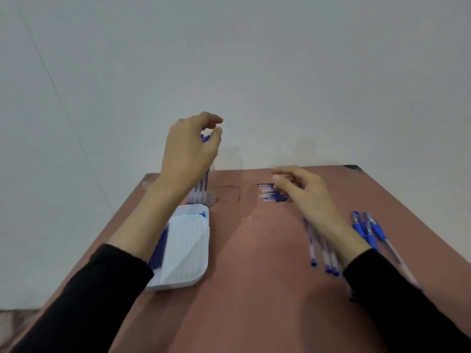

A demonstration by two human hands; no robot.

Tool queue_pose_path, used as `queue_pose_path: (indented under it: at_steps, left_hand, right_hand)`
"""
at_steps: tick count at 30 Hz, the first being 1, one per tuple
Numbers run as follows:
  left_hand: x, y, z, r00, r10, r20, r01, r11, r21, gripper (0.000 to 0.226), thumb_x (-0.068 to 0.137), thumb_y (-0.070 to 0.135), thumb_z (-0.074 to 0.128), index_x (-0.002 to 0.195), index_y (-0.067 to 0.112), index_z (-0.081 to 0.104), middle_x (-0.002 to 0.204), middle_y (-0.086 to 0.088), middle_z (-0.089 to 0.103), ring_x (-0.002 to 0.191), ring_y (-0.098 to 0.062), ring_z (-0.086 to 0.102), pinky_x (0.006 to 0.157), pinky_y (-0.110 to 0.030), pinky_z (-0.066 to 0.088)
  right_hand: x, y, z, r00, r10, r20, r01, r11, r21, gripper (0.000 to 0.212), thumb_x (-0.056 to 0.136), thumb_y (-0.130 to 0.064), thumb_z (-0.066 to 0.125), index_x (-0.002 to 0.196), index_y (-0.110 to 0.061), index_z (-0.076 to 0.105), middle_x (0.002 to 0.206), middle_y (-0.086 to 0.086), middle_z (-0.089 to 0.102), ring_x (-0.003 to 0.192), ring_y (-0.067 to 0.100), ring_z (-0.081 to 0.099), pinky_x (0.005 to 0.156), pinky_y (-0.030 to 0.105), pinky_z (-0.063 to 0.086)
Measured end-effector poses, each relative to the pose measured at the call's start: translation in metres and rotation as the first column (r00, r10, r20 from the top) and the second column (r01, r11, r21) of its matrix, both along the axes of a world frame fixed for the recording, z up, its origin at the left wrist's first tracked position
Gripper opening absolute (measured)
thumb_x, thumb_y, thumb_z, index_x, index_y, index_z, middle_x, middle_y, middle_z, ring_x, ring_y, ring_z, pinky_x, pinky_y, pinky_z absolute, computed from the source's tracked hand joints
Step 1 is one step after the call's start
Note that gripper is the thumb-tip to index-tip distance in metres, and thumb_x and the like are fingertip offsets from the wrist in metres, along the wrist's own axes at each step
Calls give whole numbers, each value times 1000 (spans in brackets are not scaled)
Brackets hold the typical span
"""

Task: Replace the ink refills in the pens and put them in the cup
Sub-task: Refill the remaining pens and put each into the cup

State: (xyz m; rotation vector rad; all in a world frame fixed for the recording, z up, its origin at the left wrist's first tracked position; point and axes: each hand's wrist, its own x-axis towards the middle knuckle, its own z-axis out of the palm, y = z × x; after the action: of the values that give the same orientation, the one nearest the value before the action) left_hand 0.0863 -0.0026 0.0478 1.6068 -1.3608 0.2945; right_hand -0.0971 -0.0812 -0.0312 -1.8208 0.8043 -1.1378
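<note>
**Pens stand in cup as hands work both sides of table**

Refills (pixel 159 248), thin and dark blue, lie along the left wall of a white tray (pixel 188 250) at about 9 o'clock on the reddish table (pixel 254 301). Beyond it, toward 11 o'clock, the person's left hand (pixel 188 149) hovers over a clear cup (pixel 205 196) where several finished pens stand upright. Its fingers are curled, with thumb and forefinger nearly closed around the blue pen tops. Whether it actually grips one cannot be told from where I stand.

At 12 o'clock a short row of small blue-and-clear pieces (pixel 267 196) lies flat. The right hand (pixel 298 192) is bent over that row, thumb meeting forefinger as if pinching, but any piece between them is hidden.

Toward 3 o'clock, slim clear pens (pixel 313 248) lie partly under the right forearm. A few blue-gripped pens (pixel 370 230) lie just beyond them.

These look light, stiff and smooth, so they would likely roll if nudged. The rubber grip or mid-barrel seems the surest hold. The refills look bendy and are best pinched near the middle. The cup looks light and top-heavy, so dropping pens in gently seems wise.
</note>
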Motion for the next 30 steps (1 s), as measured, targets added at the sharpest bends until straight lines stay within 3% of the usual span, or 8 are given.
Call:
queue_pose_path:
  at_steps: [5, 10, 13, 18, 22, 25, 27, 30]
  left_hand:
    - [-67, -13, -53, 983, -145, -109, 173, 933, 316, 17, 87, 20, 60, 103, 18, 68, 86, 6, 64, 86, -12, 63, 80, -25, 46]
    - [-110, -33, -95, 966, -164, -198, 251, 775, 580, 24, 84, 32, 63, 104, 20, 58, 93, -1, 66, 93, -22, 61, 74, -28, 44]
    - [-127, -42, -102, 973, -184, -138, 229, 709, 667, 33, 81, 34, 62, 107, 20, 47, 99, -6, 65, 94, -28, 60, 75, -35, 47]
    - [-138, -47, -99, 983, -180, 30, 104, 685, 721, 43, 84, 29, 57, 121, 16, 40, 108, -8, 58, 98, -31, 58, 73, -34, 42]
    - [-133, -44, -94, 985, -174, -19, 135, 685, 716, 44, 86, 19, 57, 125, 11, 38, 110, -13, 56, 99, -33, 57, 70, -34, 42]
    - [-119, -38, -92, 950, -176, -259, 297, 770, 565, 36, 88, 15, 56, 121, 14, 41, 91, -6, 64, 82, -22, 62, 68, -34, 49]
    - [-110, -32, -89, 845, -221, -487, 432, 819, 378, 32, 89, 13, 59, 117, 18, 44, 76, 0, 64, 66, -14, 62, 69, -36, 55]
    - [-105, -21, -85, 681, -324, -657, 557, 811, 179, 32, 86, 11, 66, 111, 18, 48, 78, -1, 65, 67, -14, 65, 71, -40, 59]
  right_hand:
    - [-41, -17, 11, 946, -116, -303, 98, 992, -73, 11, 90, -27, 61, 97, -25, 69, 87, -8, 65, 82, 4, 59, 76, 21, 46]
    - [-69, -22, 6, 876, -231, -423, 185, 972, -148, 8, 92, -29, 59, 97, -28, 66, 90, -8, 64, 76, -1, 56, 58, 10, 38]
    - [-76, -22, 2, 858, -262, -442, 211, 964, -162, 12, 92, -29, 59, 101, -26, 67, 87, -10, 62, 74, -2, 55, 56, 7, 38]
    - [-80, -19, -1, 842, -287, -457, 234, 957, -171, 17, 93, -27, 58, 107, -23, 68, 81, -14, 59, 71, -1, 54, 55, 6, 37]
    - [-78, -15, -7, 853, -276, -442, 235, 961, -147, 17, 93, -26, 58, 107, -22, 68, 77, -8, 59, 68, 2, 52, 56, 8, 39]
    - [-72, -13, -9, 878, -284, -385, 258, 959, -118, 23, 93, -30, 58, 115, -23, 63, 79, -6, 59, 71, 5, 55, 62, 15, 42]
    - [-65, -12, -8, 915, -263, -306, 264, 964, -39, 29, 93, -36, 57, 118, -23, 63, 86, -6, 64, 78, 9, 60, 71, 24, 48]
    - [-49, -8, -1, 980, -152, -129, 173, 970, 171, 27, 92, -40, 57, 98, -17, 70, 78, -6, 67, 66, 5, 60, 68, 26, 47]
